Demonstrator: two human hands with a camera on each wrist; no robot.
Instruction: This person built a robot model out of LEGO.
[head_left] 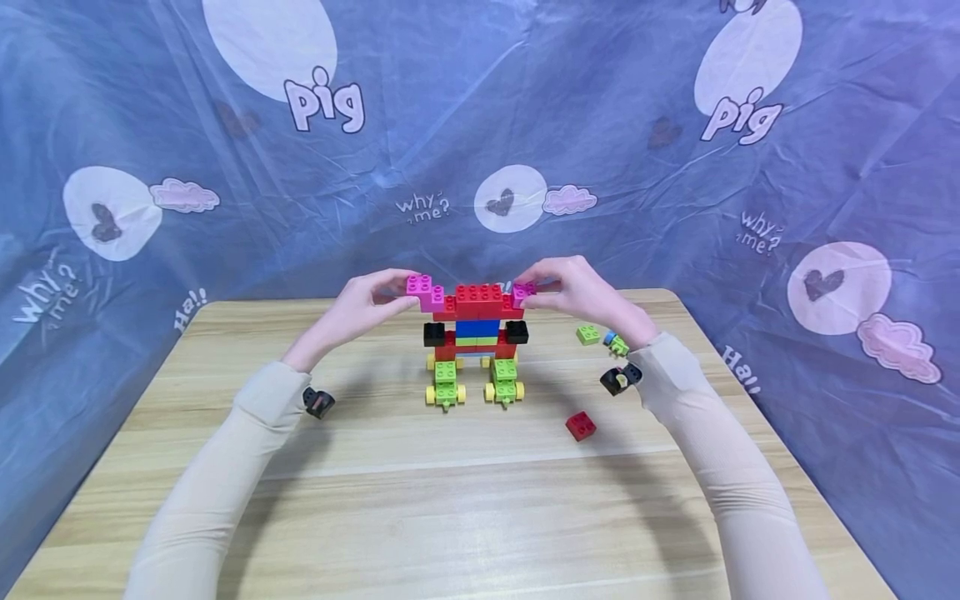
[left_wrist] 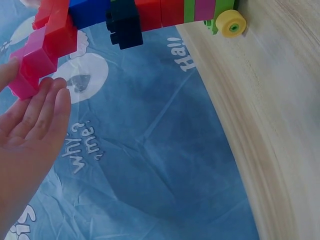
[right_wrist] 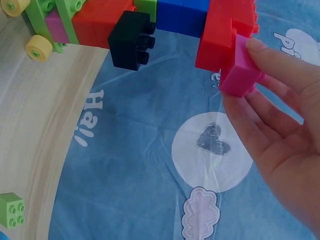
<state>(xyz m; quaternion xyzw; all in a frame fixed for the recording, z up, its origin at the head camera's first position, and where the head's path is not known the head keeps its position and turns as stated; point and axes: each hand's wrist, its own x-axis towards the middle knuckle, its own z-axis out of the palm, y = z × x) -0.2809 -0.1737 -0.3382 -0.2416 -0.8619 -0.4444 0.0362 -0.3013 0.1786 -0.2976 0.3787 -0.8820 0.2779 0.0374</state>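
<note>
A figure of toy building blocks stands upright on the table, with red bricks (head_left: 479, 294) across its top and a blue section (head_left: 477, 330) below. Black bricks (head_left: 434, 334) jut from its sides, and green wheeled bases (head_left: 446, 393) with yellow wheels carry it. At the upper left, my left hand (head_left: 365, 298) pinches the outer of two stepped pink bricks (left_wrist: 40, 55) between thumb and fingers. On the opposite side, my right hand (head_left: 573, 287) grips a pink brick (right_wrist: 241, 67) against the red end, thumb on one face and fingertips underneath.
A loose red brick (head_left: 581, 426) lies right of the figure on the wooden table (head_left: 420, 508). Farther back are a green brick (head_left: 588, 334) and a small green and blue piece (head_left: 617, 343). Printed blue cloth (head_left: 480, 108) hangs behind and along both sides.
</note>
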